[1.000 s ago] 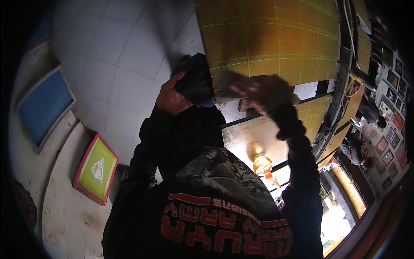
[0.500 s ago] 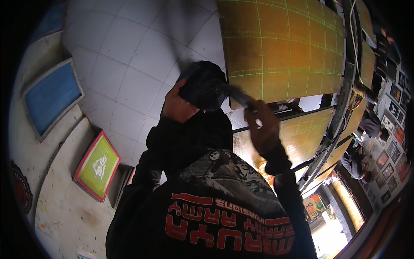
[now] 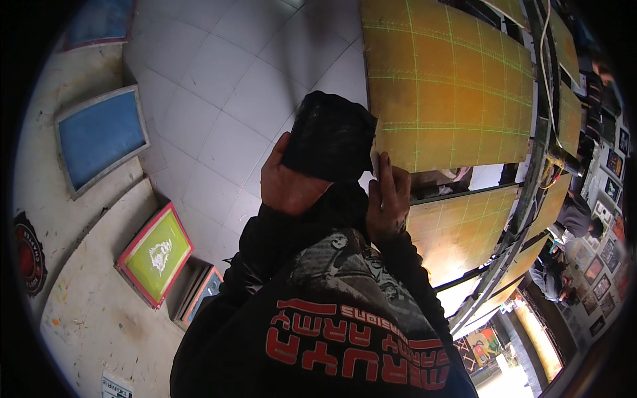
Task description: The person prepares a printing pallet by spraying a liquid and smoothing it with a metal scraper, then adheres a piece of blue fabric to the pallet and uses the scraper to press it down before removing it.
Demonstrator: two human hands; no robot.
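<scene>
A dark, black thing with a glossy, wrinkled surface and an uneven edge [image 3: 332, 136] sits in my left hand [image 3: 292, 182], whose palm and fingers curl round its lower left side. It looks like a pot or bundle, but its kind is unclear. My right hand [image 3: 388, 202] is at its right edge, fingers pressed together on a thin, flat, scraper-like tool [image 3: 374, 149]. This tool stands nearly upright against the black thing's side. Most of its handle is hidden in my fingers.
On the right are yellow-brown boards [image 3: 451, 86] with green grid lines, carried on a dark metal frame [image 3: 548, 113]. Along the left wall lean a blue framed screen [image 3: 101, 142] and a green screen with a red frame [image 3: 158, 255]. People [image 3: 577, 215] are at the far right.
My right hand has come down and left, bringing the tool from a slant across the top to the black thing's right edge. The view has shifted slightly.
</scene>
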